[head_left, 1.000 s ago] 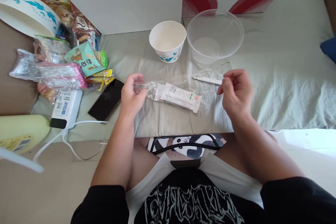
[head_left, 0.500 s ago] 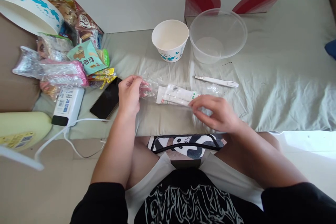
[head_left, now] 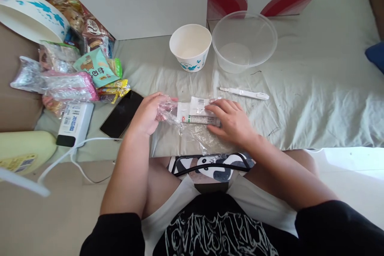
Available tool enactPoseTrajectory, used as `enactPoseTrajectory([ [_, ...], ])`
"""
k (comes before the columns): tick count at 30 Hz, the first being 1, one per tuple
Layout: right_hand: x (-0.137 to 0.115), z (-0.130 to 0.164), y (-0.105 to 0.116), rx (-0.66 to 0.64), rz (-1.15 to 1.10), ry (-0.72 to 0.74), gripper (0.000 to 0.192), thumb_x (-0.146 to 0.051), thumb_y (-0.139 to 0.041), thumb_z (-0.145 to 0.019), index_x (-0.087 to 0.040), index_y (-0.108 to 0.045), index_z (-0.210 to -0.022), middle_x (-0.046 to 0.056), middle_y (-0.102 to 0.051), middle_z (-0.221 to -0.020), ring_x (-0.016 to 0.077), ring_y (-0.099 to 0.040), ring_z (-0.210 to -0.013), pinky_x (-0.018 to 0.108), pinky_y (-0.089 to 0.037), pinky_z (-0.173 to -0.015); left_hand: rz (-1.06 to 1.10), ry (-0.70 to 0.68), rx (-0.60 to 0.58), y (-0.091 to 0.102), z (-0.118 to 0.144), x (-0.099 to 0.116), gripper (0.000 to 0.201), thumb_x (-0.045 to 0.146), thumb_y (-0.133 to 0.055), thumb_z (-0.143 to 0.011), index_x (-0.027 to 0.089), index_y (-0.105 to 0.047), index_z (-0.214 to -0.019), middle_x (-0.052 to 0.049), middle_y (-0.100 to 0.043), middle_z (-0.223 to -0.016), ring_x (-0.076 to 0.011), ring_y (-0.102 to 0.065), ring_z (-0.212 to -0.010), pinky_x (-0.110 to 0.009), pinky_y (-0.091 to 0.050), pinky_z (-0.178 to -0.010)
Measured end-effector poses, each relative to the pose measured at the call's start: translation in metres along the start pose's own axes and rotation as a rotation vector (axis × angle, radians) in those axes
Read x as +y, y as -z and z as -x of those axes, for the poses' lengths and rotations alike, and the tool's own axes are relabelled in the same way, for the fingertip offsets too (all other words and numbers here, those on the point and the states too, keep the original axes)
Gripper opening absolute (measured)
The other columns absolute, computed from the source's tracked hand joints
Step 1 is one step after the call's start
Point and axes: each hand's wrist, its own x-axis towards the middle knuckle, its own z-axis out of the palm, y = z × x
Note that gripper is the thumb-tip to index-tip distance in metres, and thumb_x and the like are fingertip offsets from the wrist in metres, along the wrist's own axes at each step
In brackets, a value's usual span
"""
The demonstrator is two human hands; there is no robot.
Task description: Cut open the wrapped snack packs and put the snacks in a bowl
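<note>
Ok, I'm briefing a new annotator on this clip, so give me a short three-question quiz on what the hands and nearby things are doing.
1. True or false: the right hand rests on the white sachets inside the clear plastic bag.
2. What does the left hand grip?
A. the black phone
B. the bag's bunched end
C. the paper cup
3. Fill in: the white plastic stick lies on the sheet in front of the clear ____.

Key: 1 true; 2 B; 3 bowl.
</note>
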Motion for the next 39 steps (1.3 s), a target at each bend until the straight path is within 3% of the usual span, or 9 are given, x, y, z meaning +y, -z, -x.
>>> enactPoseTrajectory([
  [5, -0.008, -0.005, -0.002, -0.03, 0.07, -0.037, 0.056, -0.036, -0.071, -0.088, -0.019, -0.06, -0.14, 0.017, -0.064, -0.143, 0.0377, -0.06, -0.126, 0.052, -0.05, -0.101, 0.081, 0.079, -0.203, -0.007, 0.007, 0.005, 0.027, 0.036, -0.074, -0.072, 0.023, -0.05, -0.067, -0.008, -0.071, -0.072, -0.0242, -0.071, -0.062, -0.032, -0.05, -0.045],
  [10, -0.001, -0.005, 0.002, 0.08, -0.034, -0.072, 0.048, -0.03, -0.063, -0.09, -0.019, -0.061, -0.136, 0.016, -0.067, -0.14, 0.0348, -0.063, -0.126, 0.05, -0.051, -0.101, 0.184, 0.048, -0.268, -0.008, 0.009, 0.009, 0.038, 0.042, -0.072, -0.075, 0.024, -0.042, -0.062, -0.009, -0.072, -0.073, -0.0261, -0.073, -0.066, -0.037, -0.056, -0.053],
  [14, 0.008, -0.007, 0.008, 0.121, -0.065, -0.115, 0.039, -0.023, -0.055, -0.09, -0.021, -0.066, -0.128, 0.012, -0.076, -0.125, 0.0308, -0.07, -0.116, 0.044, -0.055, -0.096, 0.209, 0.036, -0.24, -0.01, 0.007, 0.007, 0.036, 0.041, -0.07, -0.076, 0.024, -0.042, -0.061, -0.013, -0.076, -0.081, -0.0332, -0.078, -0.085, -0.042, -0.06, -0.061],
  [19, 0.012, -0.007, 0.014, 0.187, -0.012, -0.136, 0.036, -0.019, -0.057, -0.087, -0.024, -0.071, -0.12, 0.009, -0.079, -0.114, 0.0278, -0.073, -0.102, 0.039, -0.057, -0.084, 0.27, 0.127, -0.091, -0.016, 0.0, 0.003, 0.029, 0.034, -0.067, -0.075, 0.023, -0.044, -0.061, -0.015, -0.08, -0.092, -0.0324, -0.079, -0.091, -0.032, -0.055, -0.052],
  [24, 0.03, -0.014, 0.035, 0.566, -0.142, -0.122, 0.029, -0.021, -0.058, -0.089, -0.026, -0.071, -0.115, 0.005, -0.07, -0.097, 0.0194, -0.064, -0.078, 0.034, -0.054, -0.067, 0.386, 0.124, 0.182, -0.021, -0.002, 0.008, 0.022, 0.022, -0.064, -0.071, 0.02, -0.046, -0.059, -0.008, -0.077, -0.081, -0.0215, -0.077, -0.082, -0.022, -0.055, -0.055],
  [27, 0.052, -0.03, 0.054, 0.826, -0.092, -0.149, 0.028, -0.019, -0.057, -0.092, -0.026, -0.071, -0.116, 0.007, -0.065, -0.102, 0.0217, -0.062, -0.089, 0.037, -0.055, -0.074, 0.413, 0.184, 0.201, -0.025, 0.001, 0.014, 0.023, 0.019, -0.061, -0.072, 0.019, -0.044, -0.057, -0.008, -0.076, -0.079, -0.0171, -0.076, -0.074, -0.015, -0.042, -0.043],
  [30, 0.077, -0.052, 0.062, 0.941, -0.039, -0.179, 0.036, -0.019, -0.056, -0.095, -0.023, -0.066, -0.13, 0.012, -0.067, -0.116, 0.0238, -0.064, -0.1, 0.042, -0.055, -0.087, 0.381, 0.241, 0.169, -0.028, 0.004, 0.018, 0.027, 0.017, -0.058, -0.075, 0.017, -0.043, -0.054, -0.01, -0.077, -0.082, -0.0144, -0.074, -0.069, -0.013, -0.026, -0.035],
  [34, 0.104, -0.071, 0.05, 0.832, -0.045, -0.223, 0.038, -0.027, -0.056, -0.097, -0.025, -0.061, -0.134, 0.012, -0.068, -0.127, 0.0291, -0.066, -0.116, 0.051, -0.053, -0.103, 0.359, 0.278, 0.141, -0.029, 0.003, 0.019, 0.026, 0.018, -0.058, -0.079, 0.017, -0.046, -0.056, -0.011, -0.078, -0.085, -0.0129, -0.074, -0.067, -0.014, -0.016, -0.031],
  [39, 0.109, -0.071, 0.042, 0.558, -0.051, -0.23, 0.03, -0.029, -0.059, -0.094, -0.025, -0.071, -0.122, 0.01, -0.076, -0.115, 0.0303, -0.072, -0.108, 0.05, -0.057, -0.099, 0.341, 0.286, 0.135, -0.03, 0.002, 0.02, 0.025, 0.018, -0.058, -0.082, 0.017, -0.048, -0.059, -0.01, -0.079, -0.086, -0.0119, -0.073, -0.064, -0.014, -0.022, -0.032],
])
